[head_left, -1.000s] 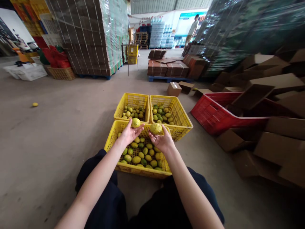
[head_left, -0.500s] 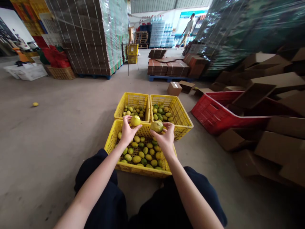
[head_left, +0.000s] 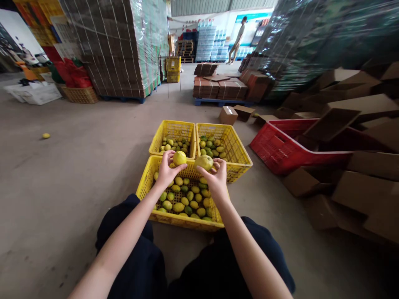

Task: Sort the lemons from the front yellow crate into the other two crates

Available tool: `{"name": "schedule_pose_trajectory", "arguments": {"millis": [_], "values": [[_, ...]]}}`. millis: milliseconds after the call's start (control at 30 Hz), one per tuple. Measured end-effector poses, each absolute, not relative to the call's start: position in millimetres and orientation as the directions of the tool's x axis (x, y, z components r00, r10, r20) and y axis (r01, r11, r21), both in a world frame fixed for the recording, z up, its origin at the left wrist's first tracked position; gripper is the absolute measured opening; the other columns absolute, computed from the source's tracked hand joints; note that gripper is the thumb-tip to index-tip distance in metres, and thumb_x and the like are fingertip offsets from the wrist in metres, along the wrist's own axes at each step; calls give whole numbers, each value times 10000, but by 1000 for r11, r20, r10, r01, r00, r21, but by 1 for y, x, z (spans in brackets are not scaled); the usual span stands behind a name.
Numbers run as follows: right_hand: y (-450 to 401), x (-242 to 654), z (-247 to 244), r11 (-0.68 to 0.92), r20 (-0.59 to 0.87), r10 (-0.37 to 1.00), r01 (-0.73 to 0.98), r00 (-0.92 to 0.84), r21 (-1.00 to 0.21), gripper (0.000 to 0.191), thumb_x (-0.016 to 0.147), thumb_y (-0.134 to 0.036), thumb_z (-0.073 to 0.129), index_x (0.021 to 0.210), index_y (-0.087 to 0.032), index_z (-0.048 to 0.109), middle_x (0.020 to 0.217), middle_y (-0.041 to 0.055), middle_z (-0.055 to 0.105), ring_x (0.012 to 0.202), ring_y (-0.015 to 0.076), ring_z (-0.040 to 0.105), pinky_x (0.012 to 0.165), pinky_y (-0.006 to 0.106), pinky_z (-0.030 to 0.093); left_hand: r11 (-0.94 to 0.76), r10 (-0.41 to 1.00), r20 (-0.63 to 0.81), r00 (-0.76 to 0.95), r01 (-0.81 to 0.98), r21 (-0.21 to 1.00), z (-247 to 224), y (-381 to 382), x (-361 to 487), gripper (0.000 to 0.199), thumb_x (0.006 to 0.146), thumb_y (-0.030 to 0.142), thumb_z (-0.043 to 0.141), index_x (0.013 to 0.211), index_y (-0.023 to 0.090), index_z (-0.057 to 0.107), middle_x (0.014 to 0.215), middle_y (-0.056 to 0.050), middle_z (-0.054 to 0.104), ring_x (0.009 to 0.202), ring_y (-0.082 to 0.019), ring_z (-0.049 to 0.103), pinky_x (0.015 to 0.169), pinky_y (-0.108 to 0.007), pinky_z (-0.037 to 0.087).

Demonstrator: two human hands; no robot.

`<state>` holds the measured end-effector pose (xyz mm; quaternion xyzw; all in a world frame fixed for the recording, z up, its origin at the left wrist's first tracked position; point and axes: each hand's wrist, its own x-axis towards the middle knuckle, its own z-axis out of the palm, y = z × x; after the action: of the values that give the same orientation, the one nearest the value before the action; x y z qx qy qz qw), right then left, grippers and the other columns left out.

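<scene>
My left hand [head_left: 168, 170] pinches a yellow lemon [head_left: 180, 158] between thumb and fingers. In my right hand [head_left: 218, 178] is a greenish-yellow lemon [head_left: 204, 162], larger and duller, gripped the same way. Both are held up side by side, a little apart, over the far rim of the near yellow crate [head_left: 187, 221]. That crate holds many loose lemons [head_left: 178, 207], some yellow and some green. Behind it stand two more yellow crates, the back left crate [head_left: 151, 148] and the back right crate [head_left: 245, 160], each with lemons inside.
A red crate [head_left: 269, 151] stuffed with cardboard stands to the right, beside a heap of cardboard boxes [head_left: 368, 187]. One lemon [head_left: 45, 136] lies on the floor at left. Flattened cartons rest on a blue pallet [head_left: 215, 102] ahead. A person [head_left: 238, 39] walks at the back.
The right-hand lemon has been turned, showing a yellower side with less green. Both hands stay nearly in place, the left slightly to the right. The far person has moved left.
</scene>
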<state>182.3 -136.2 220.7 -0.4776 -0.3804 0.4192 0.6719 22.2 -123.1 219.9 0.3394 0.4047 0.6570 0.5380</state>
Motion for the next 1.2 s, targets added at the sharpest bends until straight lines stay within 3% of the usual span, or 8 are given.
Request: {"name": "schedule_pose_trajectory", "arguments": {"millis": [100, 233, 467, 600, 700, 867, 1033, 1200], "values": [[-133, 184, 222, 96, -9, 961, -363, 277, -927, 529, 501, -195, 878, 913, -251, 550, 836, -69, 649, 665, 109, 636, 625, 217, 522, -17, 993, -38, -110, -462, 887, 223, -123, 22, 492, 552, 41, 877, 986, 185, 697, 1092, -50, 700, 1044, -199, 661, 915, -267, 536], [-131, 185, 226, 61, -30, 976, -401, 216, -914, 529, 483, -199, 889, 955, -243, 656, 821, -65, 668, 679, 98, 642, 620, 194, 516, 117, 992, -126, 19, -529, 840, 225, -123, 22, 427, 624, 83, 851, 1017, 181, 714, 1026, -45, 728, 956, -201, 694, 880, -317, 570], [-131, 190, 230, -51, -126, 985, -508, 114, -860, 372, 540, -304, 853, 840, -229, 647, 709, -50, 690, 580, 121, 639, 541, 228, 536, 171, 985, -157, 76, -608, 775, 219, -119, 14, 287, 753, 202, 806, 1011, 172, 684, 991, -70, 752, 1004, -216, 715, 921, -334, 559], [-135, 187, 228, -78, -112, 992, -417, 58, -906, 399, 596, -378, 839, 931, -222, 690, 816, -22, 732, 686, 154, 683, 576, 234, 552, 281, 956, -275, 104, -600, 749, 219, -117, 17, 133, 896, 241, 658, 985, 145, 679, 1025, -101, 753, 1037, -233, 708, 946, -388, 565], [-138, 182, 223, -70, -83, 996, -275, 35, -959, 470, 608, -395, 860, 1015, -224, 697, 936, -9, 748, 855, 176, 699, 685, 237, 569, 293, 951, -293, 92, -566, 771, 218, -118, 23, 241, 956, 343, 569, 1019, 139, 679, 1098, -127, 737, 1126, -256, 670, 987, -413, 546], [-139, 173, 216, -92, -92, 996, -302, -12, -949, 506, 579, -378, 892, 999, -228, 654, 968, -5, 738, 897, 194, 703, 805, 303, 597, 233, 971, -191, 142, -406, 884, 208, -123, 31, 383, 893, 438, 649, 1170, 173, 645, 1254, -120, 671, 1259, -279, 577, 1074, -424, 468], [-137, 171, 216, -146, -175, 983, -330, 60, -932, 470, 584, -360, 884, 939, -249, 596, 794, -42, 688, 652, 163, 655, 523, 271, 562, 97, 993, -104, -47, -141, 985, 207, -126, 33, 378, 820, 379, 739, 1137, 198, 642, 1250, -91, 660, 1271, -278, 540, 1062, -384, 443], [-135, 174, 218, -191, -228, 971, -335, 75, -923, 368, 628, -370, 845, 904, -259, 629, 830, -42, 700, 729, 154, 644, 498, 216, 485, 138, 990, -128, 57, -242, 960, 210, -123, 28, 403, 767, 457, 773, 1053, 182, 701, 1169, -96, 701, 1179, -281, 601, 984, -361, 481]]}}
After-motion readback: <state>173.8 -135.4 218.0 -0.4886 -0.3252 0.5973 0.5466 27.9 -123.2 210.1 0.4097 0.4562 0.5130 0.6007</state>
